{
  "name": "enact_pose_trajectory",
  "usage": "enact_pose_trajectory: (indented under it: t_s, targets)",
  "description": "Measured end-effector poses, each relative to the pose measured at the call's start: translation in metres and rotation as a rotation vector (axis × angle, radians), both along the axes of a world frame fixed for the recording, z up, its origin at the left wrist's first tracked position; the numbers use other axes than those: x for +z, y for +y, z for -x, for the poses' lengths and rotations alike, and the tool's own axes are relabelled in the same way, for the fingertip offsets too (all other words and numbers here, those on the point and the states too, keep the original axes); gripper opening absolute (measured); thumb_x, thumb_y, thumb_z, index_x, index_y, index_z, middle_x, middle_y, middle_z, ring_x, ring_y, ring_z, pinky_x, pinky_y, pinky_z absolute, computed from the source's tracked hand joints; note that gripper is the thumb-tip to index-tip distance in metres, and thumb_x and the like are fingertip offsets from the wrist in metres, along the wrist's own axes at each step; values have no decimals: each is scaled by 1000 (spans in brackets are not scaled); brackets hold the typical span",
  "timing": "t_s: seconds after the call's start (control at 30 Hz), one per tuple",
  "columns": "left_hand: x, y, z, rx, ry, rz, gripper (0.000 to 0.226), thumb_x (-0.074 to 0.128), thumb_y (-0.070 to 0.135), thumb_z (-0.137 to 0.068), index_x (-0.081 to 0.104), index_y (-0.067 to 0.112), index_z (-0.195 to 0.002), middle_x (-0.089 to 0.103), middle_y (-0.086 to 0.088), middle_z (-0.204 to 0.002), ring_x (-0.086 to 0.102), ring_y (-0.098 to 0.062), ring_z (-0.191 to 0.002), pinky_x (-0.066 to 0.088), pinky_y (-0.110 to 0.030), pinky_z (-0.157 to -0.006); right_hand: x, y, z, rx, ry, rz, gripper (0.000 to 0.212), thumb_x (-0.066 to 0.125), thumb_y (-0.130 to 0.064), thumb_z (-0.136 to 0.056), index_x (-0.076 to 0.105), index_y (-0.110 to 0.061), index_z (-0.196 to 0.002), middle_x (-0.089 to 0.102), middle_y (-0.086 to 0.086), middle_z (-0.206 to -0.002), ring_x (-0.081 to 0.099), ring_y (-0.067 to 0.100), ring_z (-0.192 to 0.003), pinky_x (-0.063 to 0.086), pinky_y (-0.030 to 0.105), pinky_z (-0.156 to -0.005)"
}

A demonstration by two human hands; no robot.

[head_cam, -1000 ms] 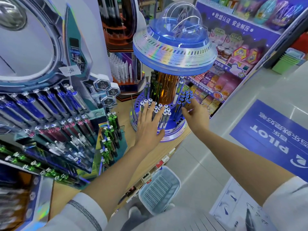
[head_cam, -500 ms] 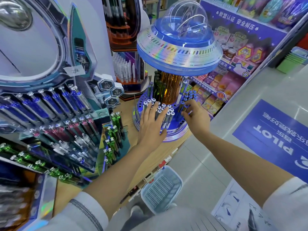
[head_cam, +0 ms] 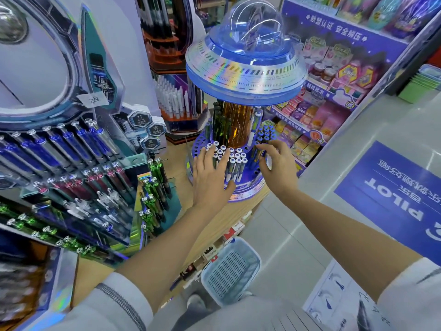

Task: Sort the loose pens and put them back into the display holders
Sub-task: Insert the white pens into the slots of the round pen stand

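The left hand (head_cam: 210, 175) lies over the 7 o'clock side of the round holder (head_cam: 247, 191), its grip wide open. Its fingers are straight and spread, and its fingertips rest on the tops of the white-capped pens (head_cam: 235, 158) that stand upright in the front holes. This is much as it was a second ago. The right hand (head_cam: 278, 168) is at about 4 o'clock of the holder. Since the earlier frames its fingers have bent more sharply and shifted inward, and now arch down toward the gap between the white-capped cluster and the blue-capped pens (head_cam: 266, 133), which stand at 2 o'clock of the amber core. The fingers are curled, but whether this grip has a pen in it cannot be told, as the palm hides what is beneath. The holder sits on a wooden worktop (head_cam: 181, 225). At its 9 o'clock is a tiered rack (head_cam: 71, 163) of slanted pens, with green pens (head_cam: 156, 185) at the near end. A pale blue basket (head_cam: 230, 271) is on the floor at 6 o'clock, and a blue floor sticker (head_cam: 393, 192) lies at 3 o'clock. The view has drifted slightly, so the holder sits a little further right than before.
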State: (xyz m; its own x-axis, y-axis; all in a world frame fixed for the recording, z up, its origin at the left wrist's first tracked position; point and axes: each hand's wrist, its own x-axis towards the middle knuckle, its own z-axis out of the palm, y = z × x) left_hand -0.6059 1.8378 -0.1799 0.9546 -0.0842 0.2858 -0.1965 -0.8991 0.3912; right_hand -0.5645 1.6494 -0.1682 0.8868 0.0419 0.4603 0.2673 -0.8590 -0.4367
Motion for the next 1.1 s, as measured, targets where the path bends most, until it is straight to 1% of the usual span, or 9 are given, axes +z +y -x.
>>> enact_pose_trajectory:
  t_s: [0.1,0.23,0.37,0.5,0.57,0.73,0.9,1.0,1.1]
  targets:
    - [4,-9,5,8,-17,-13,65,62,31,-82,41,24,-144,33,-10,-150,29,-34,-135,29,-49,-110,2,0,-2,20,-6,2,34,59,-13,-88,62,-12,-122,50,15,-136,48,34,-124,41,46,-96]
    - [10,-15,8,-5,-106,55,60,45,35,-81,49,17,-137,47,-8,-138,41,-29,-123,39,-45,-100,5,11,3,296,-15,47,43,49,-29,-95,52,-16,-136,42,7,-149,41,24,-134,30,35,-104]
    - [4,-12,9,119,-109,49,61,44,37,-83,47,10,-137,39,-17,-146,32,-35,-134,29,-48,-109,0,11,7,392,70,145,46,40,-41,-97,55,-19,-135,52,3,-142,43,20,-135,26,42,-112]
    - [-11,-5,11,216,209,-33,66,44,47,-93,30,14,-149,15,-16,-159,4,-33,-148,6,-49,-119,2,-7,1,351,116,116,44,38,-41,-97,57,-19,-130,52,3,-140,42,21,-134,17,31,-112]
    - [-17,-4,13,216,302,-95,66,42,50,-95,25,20,-151,14,-12,-160,3,-27,-148,0,-46,-118,2,-11,-1,331,153,122,46,39,-41,-97,54,-16,-133,47,5,-145,34,21,-140,13,30,-113]
    - [-22,-20,31,118,432,-169,64,42,47,-96,21,25,-152,15,-5,-160,7,-23,-148,1,-45,-118,1,-10,4,360,111,169,55,36,-42,-96,46,-12,-141,37,12,-152,32,26,-142,24,43,-113]
    - [-26,-32,38,24,358,-221,64,45,43,-94,23,26,-152,23,-3,-158,15,-23,-145,9,-43,-118,-9,-24,-3,357,190,262,58,31,-46,-95,56,-8,-132,32,13,-154,26,32,-144,27,50,-113]
    - [-27,-34,38,24,356,-198,66,47,42,-93,22,24,-152,18,-6,-159,7,-24,-148,8,-42,-119,-6,-31,-9,374,204,259,52,44,-39,-94,53,-8,-134,24,13,-158,18,32,-147,25,50,-114]
    - [-29,-31,35,96,362,-203,72,46,45,-94,13,22,-154,5,-7,-162,0,-25,-149,6,-41,-120,-3,-35,-5,420,152,248,48,55,-28,-93,50,-9,-137,24,14,-158,18,32,-147,22,46,-115]
